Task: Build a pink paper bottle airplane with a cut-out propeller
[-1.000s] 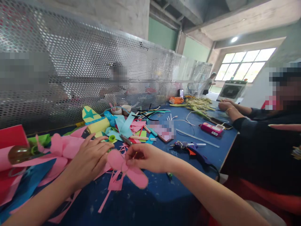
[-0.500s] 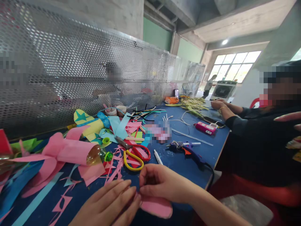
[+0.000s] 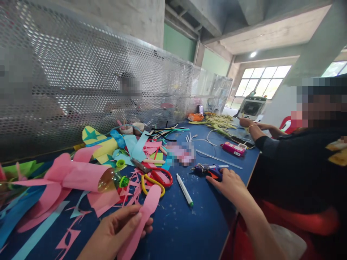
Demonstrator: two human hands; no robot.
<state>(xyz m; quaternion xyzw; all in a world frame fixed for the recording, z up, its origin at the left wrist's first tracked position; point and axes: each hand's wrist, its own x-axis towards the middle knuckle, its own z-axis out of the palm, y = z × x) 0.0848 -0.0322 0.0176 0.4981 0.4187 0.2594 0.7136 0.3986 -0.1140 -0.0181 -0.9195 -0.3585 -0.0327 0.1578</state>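
- Pink paper piece (image 3: 152, 201): flat, matte, its free end rounded; it lies in the left hand (image 3: 119, 227), above the near edge of the table, pinched between thumb and fingers.
- Right hand (image 3: 233, 186): well apart from the left, laid over the glue gun (image 3: 202, 169), a dark blue plastic body with an orange trigger (whether the fingers have closed around it cannot be told).
- Marker (image 3: 184, 189): a slim white cylinder, green at its near end, lying between the hands.
- Scissors (image 3: 148, 169): steel blades, one red and one yellow loop, just beyond the paper piece.
- Bottle (image 3: 110, 179): clear, tapering plastic, green-capped, sleeved in pink paper.
- Table (image 3: 197, 224): smooth, blue, flecked.
- Panel (image 3: 89, 79): metal, perforated with round holes.
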